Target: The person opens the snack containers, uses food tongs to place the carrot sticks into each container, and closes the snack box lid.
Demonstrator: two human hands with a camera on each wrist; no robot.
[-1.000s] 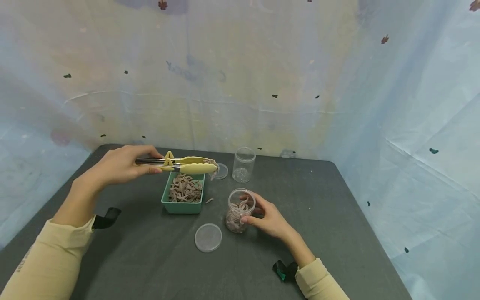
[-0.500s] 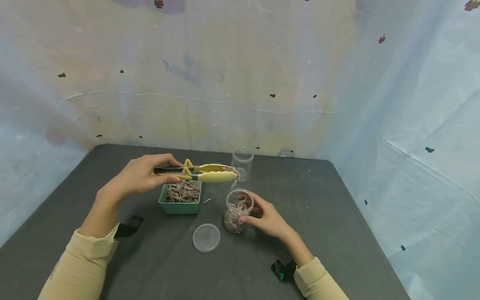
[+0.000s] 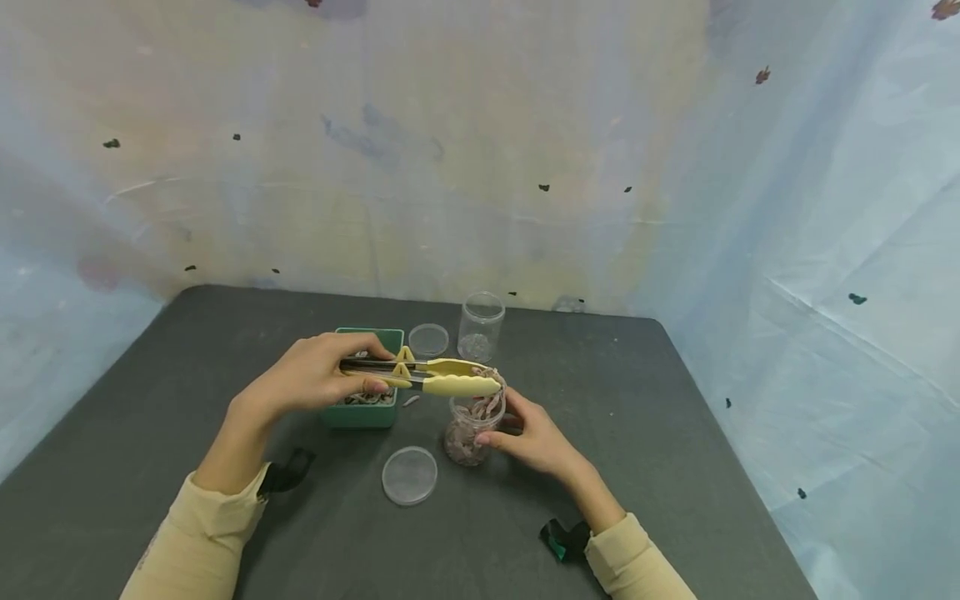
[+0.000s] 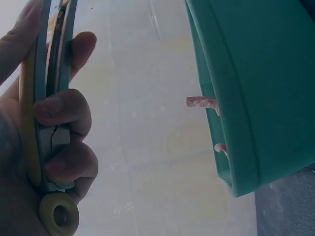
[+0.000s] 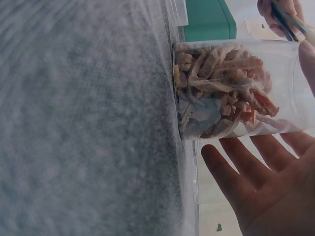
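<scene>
My left hand (image 3: 315, 375) grips yellow-tipped tongs (image 3: 459, 385) by their handles, fingers curled round them in the left wrist view. A few brownish, shredded-meat-like strips (image 3: 497, 382) hang from the tips, right over the mouth of a clear jar (image 3: 465, 446). The jar stands upright on the table, about half full of the same strips (image 5: 231, 83). My right hand (image 3: 536, 435) holds its right side, thumb near the rim, fingers along the far side. Under my left hand sits a green tub (image 3: 363, 418) of strips, partly hidden by hand and tongs.
A second clear jar (image 3: 482, 321) stands behind the first. One clear lid (image 3: 409, 477) lies in front, another lid (image 3: 428, 340) beside the back jar. A stray strip (image 3: 411, 401) lies right of the tub. Plastic sheeting (image 3: 450, 167) rises behind the dark table (image 3: 637, 467).
My left hand has carried the tongs and strips rightward and down, from over the tub to the front jar's mouth. My right hand stays on the jar.
</scene>
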